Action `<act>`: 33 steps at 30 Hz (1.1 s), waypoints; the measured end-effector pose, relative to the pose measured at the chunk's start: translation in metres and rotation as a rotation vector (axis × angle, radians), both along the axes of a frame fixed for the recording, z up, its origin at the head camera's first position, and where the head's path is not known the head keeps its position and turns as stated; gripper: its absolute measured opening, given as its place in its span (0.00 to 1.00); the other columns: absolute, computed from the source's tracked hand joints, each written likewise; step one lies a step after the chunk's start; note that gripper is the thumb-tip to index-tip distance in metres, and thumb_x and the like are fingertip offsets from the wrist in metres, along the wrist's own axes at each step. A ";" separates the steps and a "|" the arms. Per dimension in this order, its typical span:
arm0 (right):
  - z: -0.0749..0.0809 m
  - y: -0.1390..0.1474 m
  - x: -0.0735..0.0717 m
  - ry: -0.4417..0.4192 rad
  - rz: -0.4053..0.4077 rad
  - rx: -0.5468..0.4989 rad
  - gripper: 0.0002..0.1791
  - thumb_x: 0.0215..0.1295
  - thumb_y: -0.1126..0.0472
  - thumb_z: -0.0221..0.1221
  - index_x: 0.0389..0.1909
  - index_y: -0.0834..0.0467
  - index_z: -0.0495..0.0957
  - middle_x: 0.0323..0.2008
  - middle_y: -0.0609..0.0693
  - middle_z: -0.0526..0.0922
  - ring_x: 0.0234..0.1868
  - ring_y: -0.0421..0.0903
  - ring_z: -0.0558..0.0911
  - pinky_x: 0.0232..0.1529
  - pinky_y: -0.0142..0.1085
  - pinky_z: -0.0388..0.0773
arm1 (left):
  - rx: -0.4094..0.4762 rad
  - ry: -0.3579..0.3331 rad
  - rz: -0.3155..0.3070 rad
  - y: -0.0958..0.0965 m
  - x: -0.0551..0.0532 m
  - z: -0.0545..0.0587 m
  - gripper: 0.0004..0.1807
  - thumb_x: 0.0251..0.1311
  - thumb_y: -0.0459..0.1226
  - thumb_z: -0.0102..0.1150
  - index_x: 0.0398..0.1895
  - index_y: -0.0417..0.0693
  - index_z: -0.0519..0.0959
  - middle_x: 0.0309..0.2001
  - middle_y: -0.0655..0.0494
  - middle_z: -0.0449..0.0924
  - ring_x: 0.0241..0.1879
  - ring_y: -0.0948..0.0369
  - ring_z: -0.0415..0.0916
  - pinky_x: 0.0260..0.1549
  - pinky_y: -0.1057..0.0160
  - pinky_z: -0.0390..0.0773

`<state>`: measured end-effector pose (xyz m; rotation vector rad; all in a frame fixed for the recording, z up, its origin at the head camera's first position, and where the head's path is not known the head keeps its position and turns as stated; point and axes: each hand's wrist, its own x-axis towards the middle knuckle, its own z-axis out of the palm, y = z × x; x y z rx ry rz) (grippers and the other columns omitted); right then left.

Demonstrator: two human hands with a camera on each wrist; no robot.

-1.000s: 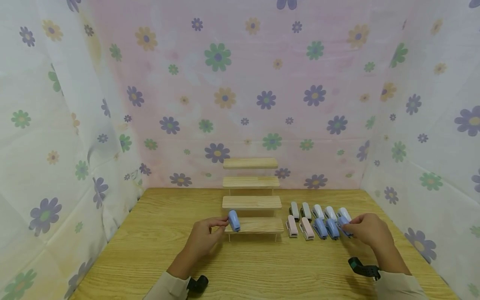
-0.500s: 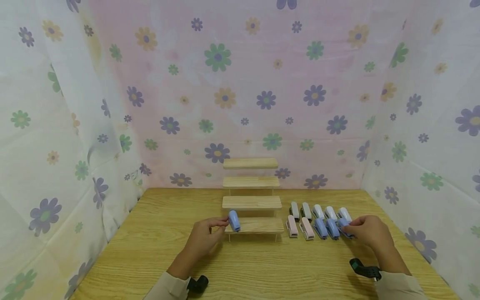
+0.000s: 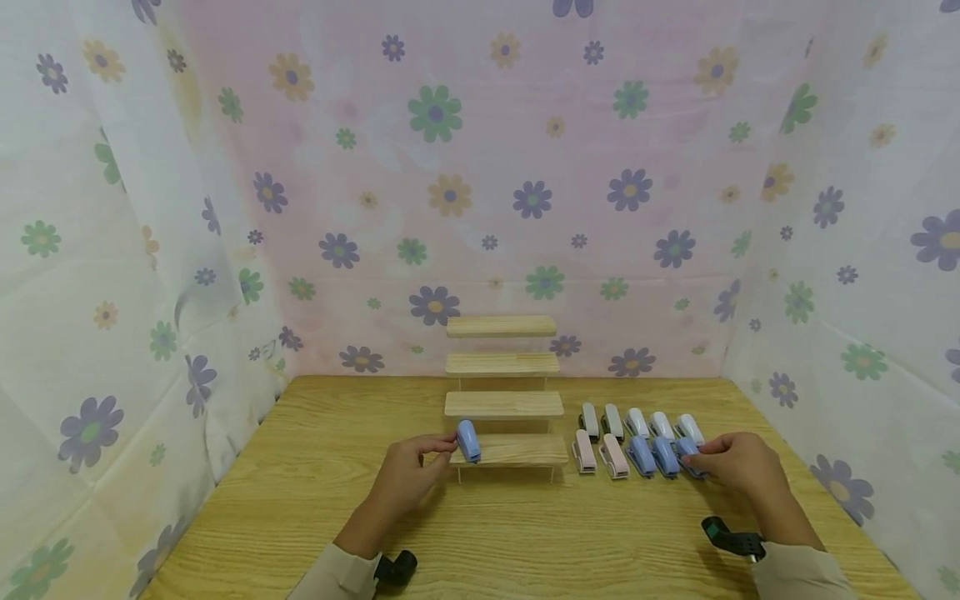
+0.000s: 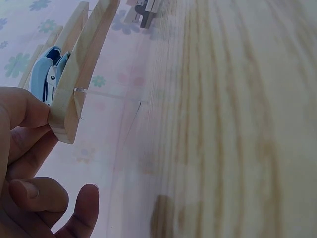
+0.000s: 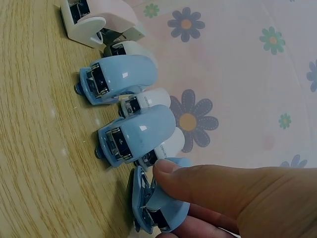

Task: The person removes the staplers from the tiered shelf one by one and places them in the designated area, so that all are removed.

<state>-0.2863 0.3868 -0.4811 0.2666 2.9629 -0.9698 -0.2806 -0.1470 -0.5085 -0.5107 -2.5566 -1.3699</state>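
Observation:
My left hand (image 3: 411, 473) is at the left end of the lowest wooden shelf. Its thumb and fingers pinch a blue mini stapler (image 3: 468, 441) there; in the left wrist view this stapler (image 4: 43, 74) sits on the board, its near end partly behind the fingers. On the right, my right hand (image 3: 744, 467) grips another blue mini stapler (image 3: 690, 457), the rightmost of the front row. From the right wrist, that stapler (image 5: 171, 210) looks tilted, with the thumb on one side and fingers behind it. Two more blue staplers (image 3: 664, 457) stand just left of it.
A tiered stand with wooden shelves (image 3: 502, 405) rises mid-table. Two pink staplers (image 3: 584, 452) continue the front row leftward. Behind stand white staplers (image 3: 661, 427) and two grey-white ones (image 3: 588, 422). A floral cloth (image 3: 495, 208) surrounds the wooden table (image 3: 540, 533) at back and sides.
My right hand has shifted slightly right and toward me, and the blue stapler in its grip has moved slightly away from the white one behind. My left hand and its stapler stay still.

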 end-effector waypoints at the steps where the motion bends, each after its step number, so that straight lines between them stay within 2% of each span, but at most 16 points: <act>1: 0.000 0.000 0.000 -0.002 -0.001 -0.002 0.34 0.50 0.31 0.74 0.42 0.58 0.89 0.43 0.57 0.88 0.40 0.55 0.83 0.37 0.50 0.80 | -0.002 -0.001 0.000 0.000 0.000 0.000 0.10 0.71 0.37 0.63 0.50 0.50 0.90 0.60 0.58 0.85 0.16 0.70 0.52 0.11 0.73 0.57; 8: -0.002 0.001 0.000 -0.021 -0.010 -0.014 0.35 0.48 0.30 0.74 0.42 0.57 0.88 0.41 0.53 0.88 0.39 0.53 0.82 0.34 0.47 0.79 | -0.009 -0.007 0.002 0.000 0.000 -0.001 0.10 0.72 0.38 0.63 0.50 0.52 0.90 0.59 0.60 0.86 0.11 0.72 0.46 0.11 0.73 0.57; 15: -0.002 0.002 0.001 -0.024 -0.016 -0.023 0.35 0.48 0.30 0.74 0.42 0.57 0.88 0.40 0.52 0.88 0.38 0.51 0.82 0.31 0.43 0.78 | -0.019 -0.005 0.007 0.000 0.000 -0.001 0.10 0.72 0.38 0.62 0.50 0.51 0.90 0.59 0.60 0.86 0.09 0.73 0.46 0.10 0.73 0.57; 24: 0.005 0.000 0.003 -0.025 -0.015 -0.024 0.31 0.52 0.31 0.73 0.38 0.55 0.88 0.37 0.51 0.88 0.36 0.50 0.82 0.29 0.41 0.76 | -0.004 -0.021 0.007 0.001 0.000 0.002 0.10 0.72 0.38 0.62 0.50 0.51 0.90 0.59 0.60 0.85 0.12 0.71 0.47 0.11 0.73 0.56; 28: 0.009 -0.003 0.002 -0.009 -0.022 -0.003 0.29 0.55 0.33 0.72 0.40 0.56 0.87 0.40 0.53 0.88 0.37 0.51 0.82 0.30 0.41 0.76 | 0.006 -0.020 0.007 0.000 0.000 0.002 0.10 0.72 0.38 0.62 0.49 0.52 0.90 0.59 0.59 0.85 0.13 0.71 0.48 0.11 0.72 0.56; 33: 0.013 -0.011 0.004 0.031 -0.030 0.008 0.33 0.58 0.32 0.70 0.45 0.58 0.85 0.47 0.60 0.86 0.40 0.54 0.83 0.32 0.45 0.78 | -0.001 -0.028 0.007 0.000 0.000 0.001 0.10 0.72 0.39 0.62 0.50 0.51 0.90 0.60 0.59 0.85 0.12 0.71 0.47 0.11 0.72 0.56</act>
